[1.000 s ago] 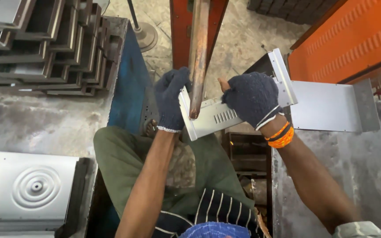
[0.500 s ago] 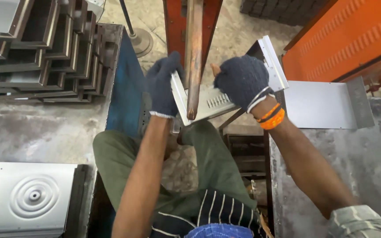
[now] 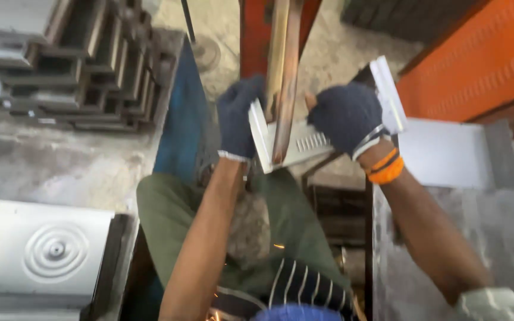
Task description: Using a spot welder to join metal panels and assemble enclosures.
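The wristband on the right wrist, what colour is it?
Orange, with a thin dark band beside it. The wristband shows in the head view, just below the gloved right hand.

We see stacked dark metal trays (image 3: 60, 65) at upper left, an embossed steel panel (image 3: 43, 255) at lower left, and an orange machine housing (image 3: 483, 59) at right.

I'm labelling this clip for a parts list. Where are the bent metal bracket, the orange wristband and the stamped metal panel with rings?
bent metal bracket (image 3: 304, 145), head view, on its slotted flat face.
orange wristband (image 3: 386, 171), head view, on the band's outer edge.
stamped metal panel (image 3: 55, 249), head view, on its ringed centre.
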